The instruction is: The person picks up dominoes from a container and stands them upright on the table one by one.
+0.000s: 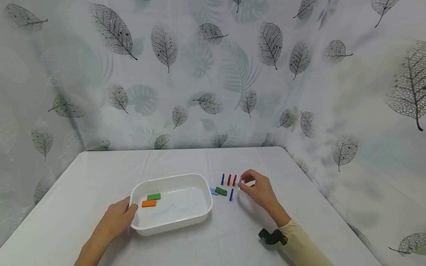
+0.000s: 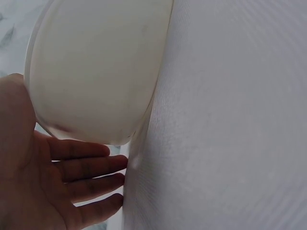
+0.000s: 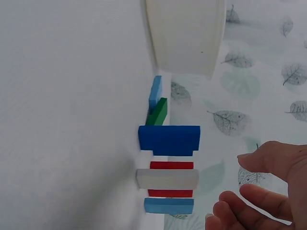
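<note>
My left hand (image 1: pixel 116 218) holds the left end of a white plastic tub (image 1: pixel 181 220), thumb over the rim and fingers along the outer wall. Inside the tub lie a green block (image 1: pixel 154 197) and an orange block (image 1: pixel 149 203). Right of it, my right hand (image 1: pixel 257 188) hovers by a light blue block (image 3: pixel 169 206) and a white block (image 3: pixel 168 178). In the right wrist view its thumb and fingers are apart, with nothing between them. Two red blocks (image 1: pixel 229 180) and two dark blue blocks (image 1: pixel 231 194) stand on edge to its left.
Between the tub and the standing blocks, a green block (image 1: pixel 221 191) and a light blue block (image 1: pixel 214 191) touch or overlap. A dark wrist device (image 1: pixel 271 236) sits at the right sleeve. Leaf-patterned cloth (image 1: pixel 209 103) hangs behind the white table (image 1: pixel 106 166).
</note>
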`<state>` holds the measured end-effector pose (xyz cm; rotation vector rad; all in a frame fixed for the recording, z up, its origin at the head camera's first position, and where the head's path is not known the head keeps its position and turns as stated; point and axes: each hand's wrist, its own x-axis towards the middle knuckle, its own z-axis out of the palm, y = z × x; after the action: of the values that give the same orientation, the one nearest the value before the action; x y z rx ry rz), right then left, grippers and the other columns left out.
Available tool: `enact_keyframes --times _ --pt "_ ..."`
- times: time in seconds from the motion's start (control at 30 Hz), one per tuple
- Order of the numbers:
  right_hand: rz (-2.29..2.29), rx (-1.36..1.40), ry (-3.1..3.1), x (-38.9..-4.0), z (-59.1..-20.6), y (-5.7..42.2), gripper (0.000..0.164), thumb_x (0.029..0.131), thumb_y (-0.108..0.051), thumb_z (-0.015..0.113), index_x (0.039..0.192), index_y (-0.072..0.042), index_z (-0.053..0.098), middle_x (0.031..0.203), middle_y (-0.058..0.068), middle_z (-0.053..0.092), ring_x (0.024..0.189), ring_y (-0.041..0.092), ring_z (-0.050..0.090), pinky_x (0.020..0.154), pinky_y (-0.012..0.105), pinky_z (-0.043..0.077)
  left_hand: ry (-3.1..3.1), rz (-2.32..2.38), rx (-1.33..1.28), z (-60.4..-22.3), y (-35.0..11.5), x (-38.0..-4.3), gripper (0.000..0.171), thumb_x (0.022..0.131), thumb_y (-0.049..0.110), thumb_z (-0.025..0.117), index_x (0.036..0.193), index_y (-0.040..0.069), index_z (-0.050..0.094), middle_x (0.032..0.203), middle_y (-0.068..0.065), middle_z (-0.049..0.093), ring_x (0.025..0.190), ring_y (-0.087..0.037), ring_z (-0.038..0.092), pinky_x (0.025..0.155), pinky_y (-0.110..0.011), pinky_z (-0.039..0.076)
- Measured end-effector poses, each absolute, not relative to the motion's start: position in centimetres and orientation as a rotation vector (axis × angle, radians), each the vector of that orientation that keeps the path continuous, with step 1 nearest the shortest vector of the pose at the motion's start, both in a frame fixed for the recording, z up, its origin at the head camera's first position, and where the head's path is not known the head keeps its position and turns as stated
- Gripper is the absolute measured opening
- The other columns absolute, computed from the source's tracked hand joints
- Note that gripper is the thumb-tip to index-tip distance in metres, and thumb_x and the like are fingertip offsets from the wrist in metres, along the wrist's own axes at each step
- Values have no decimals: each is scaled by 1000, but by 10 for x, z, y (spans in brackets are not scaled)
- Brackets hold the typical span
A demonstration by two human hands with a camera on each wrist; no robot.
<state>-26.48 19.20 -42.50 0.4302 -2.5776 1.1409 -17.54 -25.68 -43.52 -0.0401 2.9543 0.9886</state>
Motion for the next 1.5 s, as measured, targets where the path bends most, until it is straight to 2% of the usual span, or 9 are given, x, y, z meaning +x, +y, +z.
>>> enact_keyframes --times 0.13,0.3,0.47,0.67,0.83,1.07,1.33,1.5 --pt "1147 446 -2526 -261 -413 185 24 89 -12 84 108 -7 71 103 8 73 97 24 68 79 41 61 2955 981 -37 -435 -256 -176 52 107 22 43 142 -16 48 132 -34 61 90 -29 62 79 -53 58" --pt "1158 505 -2486 -257 -400 168 22 88 -13 84 107 -8 72 100 4 73 95 22 68 77 38 61 2960 971 -30 -434 -255 -176 52 107 21 43 141 -17 48 132 -36 60 92 -29 64 83 -57 58" --pt "1171 639 -2452 -255 -387 143 22 88 -12 84 106 -9 72 100 5 73 95 23 68 76 36 61 2952 977 -41 -434 -255 -176 51 106 21 44 140 -17 48 128 -35 63 88 -28 62 77 -52 59" --pt "1215 834 -2422 -249 -374 106 23 88 -10 84 107 -8 71 100 -2 71 96 20 68 75 40 61 2946 984 -46 -434 -256 -176 51 106 21 44 139 -17 48 126 -34 64 85 -27 61 74 -49 59" --pt "1257 984 -2391 -243 -371 78 21 89 -7 81 107 -8 71 101 0 71 96 20 68 74 33 60 2945 975 -49 -434 -256 -176 51 106 21 44 140 -17 47 127 -34 64 87 -27 62 79 -53 60" --pt "1261 1090 -2396 -241 -371 49 20 90 -7 80 108 -8 70 101 -1 69 96 21 67 74 32 60 2934 977 -56 -434 -256 -176 52 106 22 45 141 -17 47 126 -33 64 86 -27 61 75 -49 59" --pt "1240 1126 -2483 -245 -375 25 19 93 -9 78 110 -7 71 102 6 71 96 18 66 76 25 58 2939 996 -41 -431 -257 -174 51 107 22 44 141 -17 47 124 -30 66 85 -27 59 70 -43 55" --pt "1227 1122 -2536 -244 -375 12 18 93 -10 79 108 -8 71 99 -2 70 95 14 66 76 19 55 2935 993 -47 -433 -257 -175 52 106 22 44 141 -17 47 126 -31 65 88 -27 60 79 -52 58"
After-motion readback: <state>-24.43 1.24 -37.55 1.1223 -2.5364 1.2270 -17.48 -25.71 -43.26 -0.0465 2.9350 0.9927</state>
